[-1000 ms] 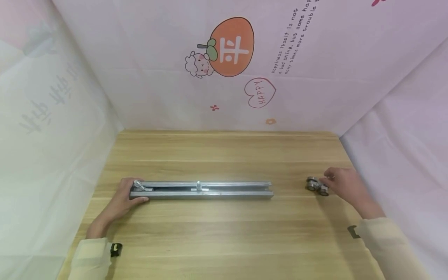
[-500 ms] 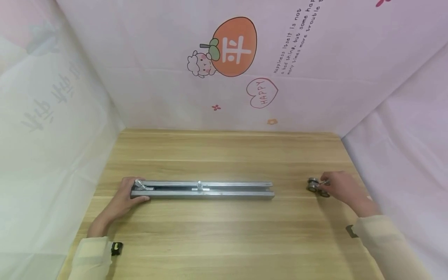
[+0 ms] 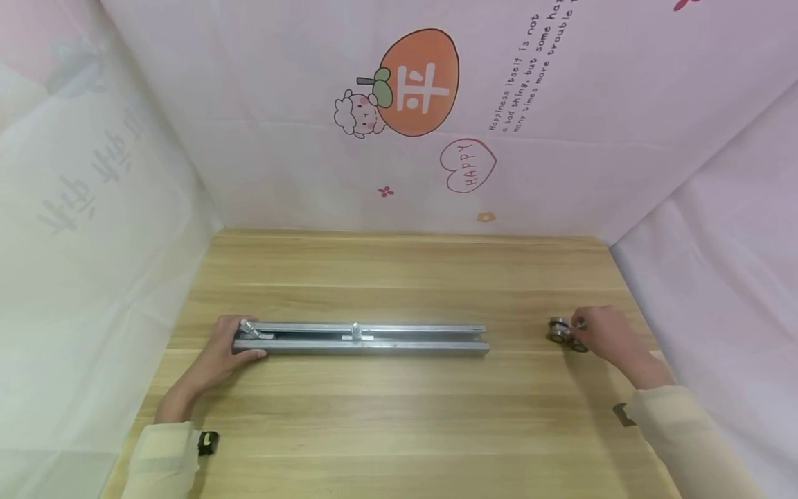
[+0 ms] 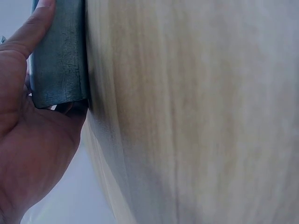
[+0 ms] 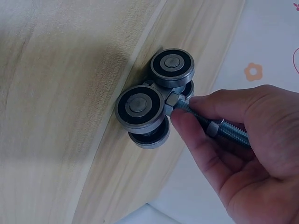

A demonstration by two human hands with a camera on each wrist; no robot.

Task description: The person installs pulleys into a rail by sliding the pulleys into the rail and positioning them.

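A metal channel track [image 3: 411, 346] lies lengthwise on the wooden table. Around its left end my left hand [image 3: 221, 352] grips, thumb along the near side; the left wrist view shows the track's wall [image 4: 60, 60] beside that thumb. Two bolt pieces sit in the track's slot: a tilted one [image 3: 251, 331] at the left end and an upright one [image 3: 356, 333] near the middle. Off the track's right end, my right hand [image 3: 614, 339] holds a roller trolley [image 3: 559, 330]. In the right wrist view, thumb and finger pinch its threaded bolt [image 5: 184, 106], just behind the wheels [image 5: 139, 108].
The wooden table [image 3: 399, 416] extends in front of the track and behind it. Printed white cloth [image 3: 280, 159] hangs at the back and on both sides. Both wrists wear dark straps.
My right hand has shifted slightly left and closed its fingers around the trolley's bolt. The left hand and the track stay in place, with a slight shift of the view.
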